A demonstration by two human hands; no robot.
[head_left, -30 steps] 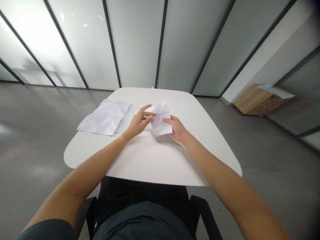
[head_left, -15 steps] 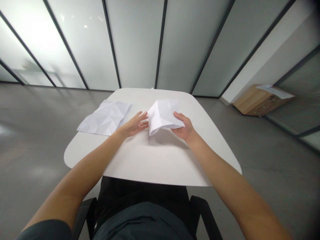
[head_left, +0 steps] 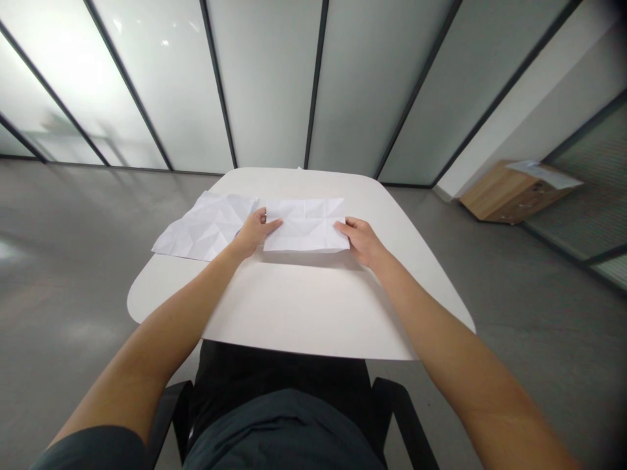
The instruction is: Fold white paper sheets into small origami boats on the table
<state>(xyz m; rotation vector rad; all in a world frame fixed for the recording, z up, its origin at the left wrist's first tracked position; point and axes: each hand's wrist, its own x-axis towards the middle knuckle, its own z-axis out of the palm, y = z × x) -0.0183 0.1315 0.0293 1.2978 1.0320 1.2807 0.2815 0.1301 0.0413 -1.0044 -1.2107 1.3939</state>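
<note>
As the head camera looks down, the open left hand point(head_left: 253, 234) rests flat on the left end of a folded paper strip point(head_left: 304, 225), and the open right hand point(head_left: 361, 240) presses its fingertips on the right end; neither grips. Light, even pressure from both sides keeps the strip square. It lies on the white table point(head_left: 304, 307) between the hands, a long rectangle marked with crease lines, with a creased sheet point(head_left: 203, 226) just beyond the left hand.
</note>
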